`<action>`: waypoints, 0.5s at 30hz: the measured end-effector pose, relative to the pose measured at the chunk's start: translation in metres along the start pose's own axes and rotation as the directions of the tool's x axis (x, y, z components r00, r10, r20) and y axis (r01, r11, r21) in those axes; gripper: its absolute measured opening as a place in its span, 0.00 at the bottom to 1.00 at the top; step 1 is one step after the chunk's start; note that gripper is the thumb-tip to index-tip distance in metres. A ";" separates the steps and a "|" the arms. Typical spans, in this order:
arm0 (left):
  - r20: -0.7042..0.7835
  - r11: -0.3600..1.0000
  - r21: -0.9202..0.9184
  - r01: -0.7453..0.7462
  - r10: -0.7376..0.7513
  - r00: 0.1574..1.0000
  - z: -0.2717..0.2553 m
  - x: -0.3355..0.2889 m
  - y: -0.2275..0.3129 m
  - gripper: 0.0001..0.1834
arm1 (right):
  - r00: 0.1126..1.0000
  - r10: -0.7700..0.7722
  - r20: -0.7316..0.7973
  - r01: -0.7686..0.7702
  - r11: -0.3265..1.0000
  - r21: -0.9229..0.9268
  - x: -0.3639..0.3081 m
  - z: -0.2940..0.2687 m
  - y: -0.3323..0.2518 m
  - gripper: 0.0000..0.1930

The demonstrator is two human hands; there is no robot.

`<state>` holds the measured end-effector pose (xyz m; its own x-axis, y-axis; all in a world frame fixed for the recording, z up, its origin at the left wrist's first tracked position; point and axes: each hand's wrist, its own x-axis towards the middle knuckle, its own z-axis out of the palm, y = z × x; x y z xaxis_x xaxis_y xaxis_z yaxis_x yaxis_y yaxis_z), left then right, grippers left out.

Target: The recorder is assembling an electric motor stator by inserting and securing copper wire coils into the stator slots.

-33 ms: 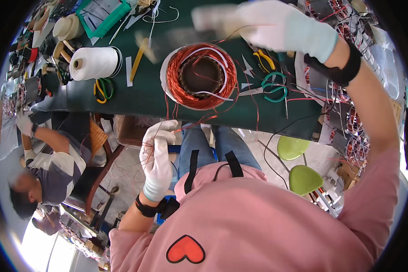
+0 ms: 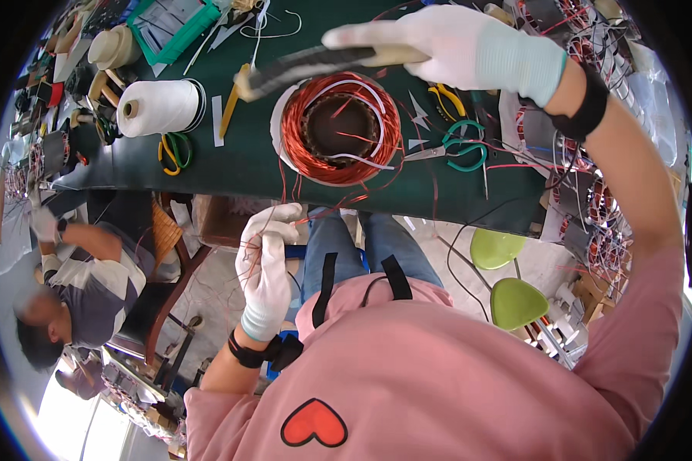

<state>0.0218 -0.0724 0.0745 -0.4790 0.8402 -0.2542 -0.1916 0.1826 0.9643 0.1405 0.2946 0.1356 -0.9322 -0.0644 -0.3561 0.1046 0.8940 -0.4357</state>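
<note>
Crowding a dark green workbench point(image 2: 231, 165): copper-wound stator point(image 2: 338, 127), tools.

The gloved right hand point(image 2: 454, 48) is holding a dark, blurred tool point(image 2: 315, 63) over the copper-wound stator point(image 2: 340, 129) lying on the green tabletop point(image 2: 238, 165). The gloved left hand point(image 2: 265, 265) is pinching thin copper wires point(image 2: 315, 211) below the tabletop's edge. Green-handled scissors point(image 2: 457, 150) are lying just beside the stator, a white thread spool point(image 2: 161, 107) well apart.

The long tool point(image 2: 315, 61) in the right hand point(image 2: 438, 46) was motion-blurred, its kind unclear. At nine o'clock, a co-worker's head point(image 2: 42, 330) was blurred, and small items point(image 2: 46, 92) at ten o'clock were too tiny to identify.
</note>
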 end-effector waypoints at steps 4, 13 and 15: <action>0.019 1.000 -0.013 0.012 -0.012 1.000 -0.004 -0.003 0.003 0.13 | 0.882 -0.063 -0.468 0.028 0.996 -0.081 -0.022 -0.008 -0.016 0.29; 0.051 0.997 -0.021 0.076 -0.075 0.996 -0.007 -0.031 -0.011 0.12 | 0.916 0.343 -0.207 -0.283 0.920 0.272 -0.063 0.087 -0.096 0.33; 0.083 0.998 0.020 0.065 -0.067 0.994 -0.007 -0.029 -0.008 0.12 | 0.759 0.373 -0.534 -0.154 0.900 0.409 -0.068 0.099 -0.118 0.33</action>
<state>0.0313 -0.1015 0.0732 -0.3926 0.8655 -0.3110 -0.2054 0.2471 0.9470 0.2261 0.1499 0.1298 -0.8537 0.5208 0.0086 0.3792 0.6328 -0.6751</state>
